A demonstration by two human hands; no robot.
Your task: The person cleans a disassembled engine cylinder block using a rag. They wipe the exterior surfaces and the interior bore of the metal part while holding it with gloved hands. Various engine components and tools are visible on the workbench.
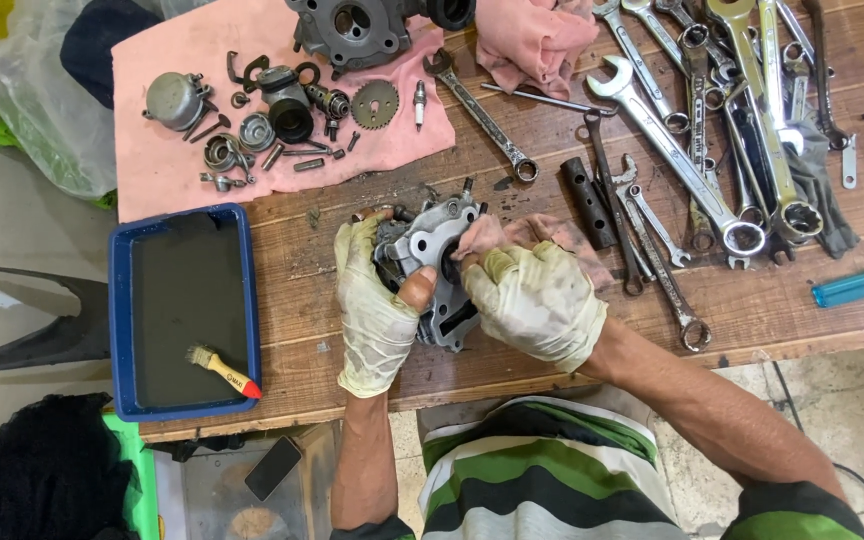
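Near the middle of the frame, both hands wear soiled, pale gloves and close around a grey cast-metal engine part (439,262). The left hand (375,300) wraps its fingers over the part's left edge, and its bare thumb tip pokes through a torn glove and presses on the face of the casting. The right hand (535,300) is curled into a loose fist, clutching a pink rag (542,232) and pushing it against the round bore of the part. Both forearms rise from the lower edge of the frame, elbows out and wrists bent inward toward each other.

The casting is dull aluminium, lumpy and ribbed, with a dark circular opening. It sits just above the worn, oil-stained planks of the wooden surface (812,320).

In the upper left a pink cloth (167,170) lies flat, carrying small steel pieces, among them a toothed sprocket (375,103) and a spark plug (419,102). A larger engine casting (357,30) sits at the top edge. Shiny spanners (672,150) lie heaped in the upper right, with a blue lighter (860,285) at the right edge. At the lower left a blue tray (117,320) of dark liquid holds a small brush (222,368) with a yellow and red handle.
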